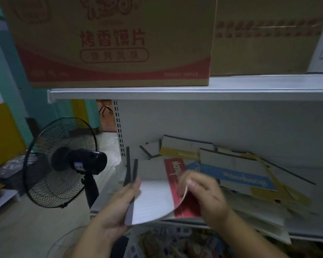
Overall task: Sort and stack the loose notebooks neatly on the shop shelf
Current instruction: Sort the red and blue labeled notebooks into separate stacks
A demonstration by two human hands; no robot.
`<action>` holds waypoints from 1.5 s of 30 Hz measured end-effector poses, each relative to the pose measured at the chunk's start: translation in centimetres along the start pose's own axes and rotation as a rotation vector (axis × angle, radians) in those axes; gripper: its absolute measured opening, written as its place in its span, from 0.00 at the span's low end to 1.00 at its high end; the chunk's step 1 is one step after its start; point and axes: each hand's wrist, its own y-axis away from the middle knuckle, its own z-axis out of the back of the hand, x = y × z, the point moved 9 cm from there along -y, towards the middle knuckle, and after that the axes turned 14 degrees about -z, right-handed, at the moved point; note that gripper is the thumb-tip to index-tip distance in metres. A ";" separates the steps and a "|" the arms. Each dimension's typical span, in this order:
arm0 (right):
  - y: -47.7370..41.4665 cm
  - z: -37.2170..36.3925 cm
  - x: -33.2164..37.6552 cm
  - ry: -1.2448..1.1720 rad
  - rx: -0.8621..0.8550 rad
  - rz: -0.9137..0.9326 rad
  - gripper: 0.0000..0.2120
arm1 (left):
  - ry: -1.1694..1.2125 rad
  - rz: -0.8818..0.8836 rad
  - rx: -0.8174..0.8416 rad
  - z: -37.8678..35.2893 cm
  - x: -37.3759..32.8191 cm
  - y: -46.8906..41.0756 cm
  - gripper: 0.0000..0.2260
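Note:
Over the front of the white shelf (306, 238) I hold a red-covered notebook (186, 207) open at a lined white page (153, 200). My left hand (117, 207) grips its dark spine edge. My right hand (203, 192) pinches the curled page and cover at the right. Behind it several loose notebooks lie in a messy overlapping heap on the shelf: a blue-banded one (239, 174), a yellow-banded one (177, 148) and a tilted yellow one (291, 192). Two dark-spined notebooks (128, 164) stand upright at the shelf's left end.
A black pedestal fan (63, 162) stands on the floor left of the shelf. On the upper shelf (175, 93) sit a large red-printed cardboard box (110, 40) and a plain one (265, 38). A basket of packets (175, 243) lies below the hands.

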 end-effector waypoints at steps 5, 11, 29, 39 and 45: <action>-1.9 2.9 -3.1 0.075 -0.117 -0.271 0.07 | 0.025 -0.051 0.014 1.4 -0.9 -0.3 0.19; -3.1 7.2 -8.7 0.853 -0.211 -0.582 0.18 | -0.004 -0.046 -0.051 2.1 -1.0 -0.1 0.11; -2.4 7.1 -7.9 0.781 -0.015 -0.420 0.13 | -0.137 -0.063 -0.048 2.3 -2.1 -1.8 0.11; -1.1 4.3 1.9 0.422 -0.191 0.289 0.14 | -0.107 -0.052 -0.029 1.2 -2.4 -3.0 0.13; -1.4 -0.7 -1.1 0.402 0.284 -0.063 0.12 | -0.116 -0.113 -0.070 1.9 -2.6 -3.2 0.13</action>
